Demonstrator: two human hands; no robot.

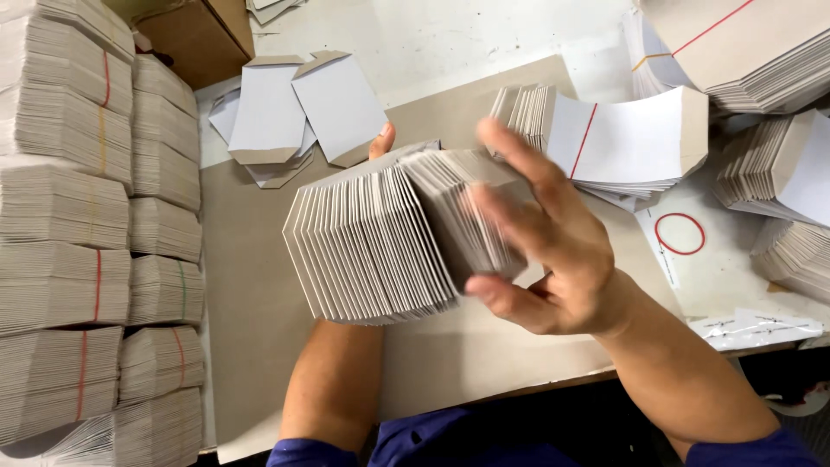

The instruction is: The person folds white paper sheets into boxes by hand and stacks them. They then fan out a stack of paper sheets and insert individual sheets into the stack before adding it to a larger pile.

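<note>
A thick fanned stack of grey-white paper envelopes (380,238) stands on edge in the middle of the table. My left hand (381,141) grips it from behind; only the thumb tip shows above the stack. My right hand (540,238) is at the stack's right end, fingers spread and blurred, thumb under the last envelopes, riffling through them.
Banded envelope bundles (86,233) are piled in rows at the left. Loose flat envelopes (298,112) lie at the back. More banded stacks (622,143) sit at the right, beside a loose red rubber band (679,233). A brown cardboard sheet (251,303) covers the table.
</note>
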